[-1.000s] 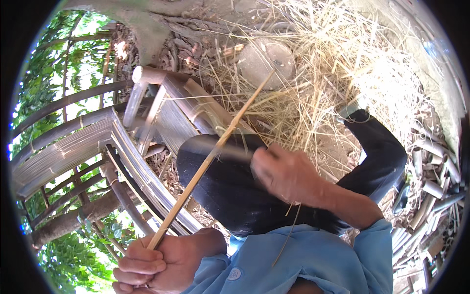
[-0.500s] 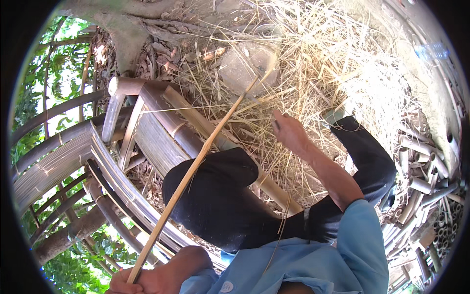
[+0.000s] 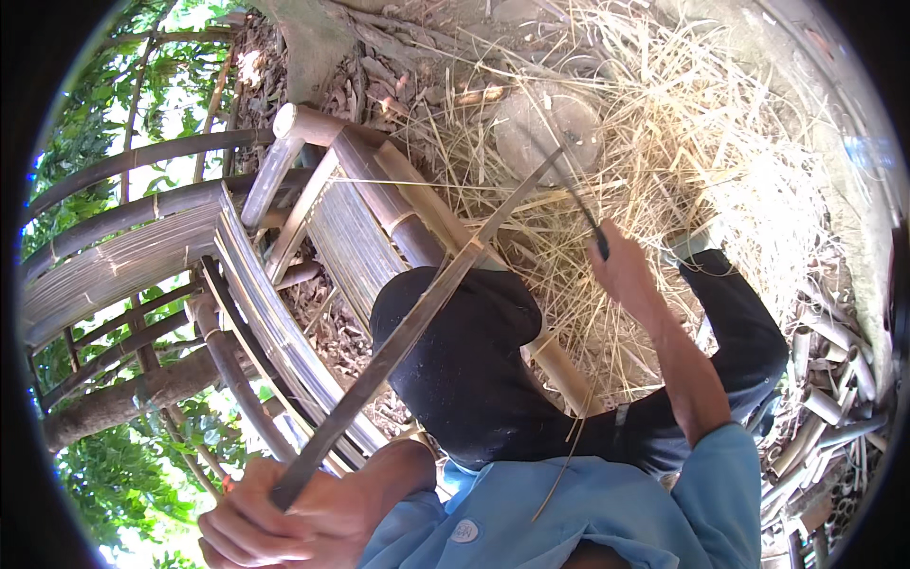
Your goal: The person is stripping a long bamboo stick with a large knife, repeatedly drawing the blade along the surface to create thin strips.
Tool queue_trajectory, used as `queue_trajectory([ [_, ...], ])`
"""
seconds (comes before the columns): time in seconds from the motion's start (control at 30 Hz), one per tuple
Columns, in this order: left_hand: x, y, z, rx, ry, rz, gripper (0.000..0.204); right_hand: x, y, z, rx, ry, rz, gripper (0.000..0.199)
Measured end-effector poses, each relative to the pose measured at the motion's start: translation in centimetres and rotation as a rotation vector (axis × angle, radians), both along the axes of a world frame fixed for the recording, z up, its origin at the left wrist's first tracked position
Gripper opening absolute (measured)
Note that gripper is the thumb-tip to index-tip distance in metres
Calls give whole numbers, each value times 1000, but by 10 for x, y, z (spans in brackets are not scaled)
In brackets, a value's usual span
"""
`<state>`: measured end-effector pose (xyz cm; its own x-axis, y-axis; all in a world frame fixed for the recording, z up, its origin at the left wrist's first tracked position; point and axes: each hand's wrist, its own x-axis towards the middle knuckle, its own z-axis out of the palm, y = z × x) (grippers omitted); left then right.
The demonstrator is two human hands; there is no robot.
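Nearest, at the lower edge, the left hand (image 3: 275, 522) is clenched round the near end of a long bamboo strip (image 3: 408, 332), its fingers (image 3: 232, 531) wrapped tight over the wood. The strip slants up and to the right from that fist, passing over the person's knee in dark trousers (image 3: 474, 370) and ending above the straw near a rounded grey stone (image 3: 540, 123). A light blue sleeve (image 3: 588, 503) covers both upper arms at the bottom. Further out, the right hand (image 3: 626, 270) is raised over the other leg and closed on the dark handle of a knife (image 3: 578, 194), whose thin blade points up and left, meeting the far part of the strip. Left of the knee stands a bamboo chair frame (image 3: 313, 218) of poles and flat slats, with curved bamboo rails (image 3: 123, 247) beyond it and green leaves behind. A heap of dry straw and shavings (image 3: 701, 142) covers the ground ahead, and short cut bamboo pieces (image 3: 825, 398) lie at the right
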<state>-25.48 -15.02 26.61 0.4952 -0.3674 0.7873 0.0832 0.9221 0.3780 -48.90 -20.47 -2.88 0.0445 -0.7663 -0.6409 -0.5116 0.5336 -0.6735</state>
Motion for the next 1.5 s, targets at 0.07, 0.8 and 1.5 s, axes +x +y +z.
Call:
queue_trajectory([
  [0.07,-5,9,0,-18,-37,-21,37,15,22,53,-417,94,148,22],
  [0.8,-30,25,-16,11,-13,41,40,56,70,128,-821,-18,240,14],
  [1.5,-19,18,-7,173,-83,47,30,-59,-11,-204,-230,341,74,54],
])
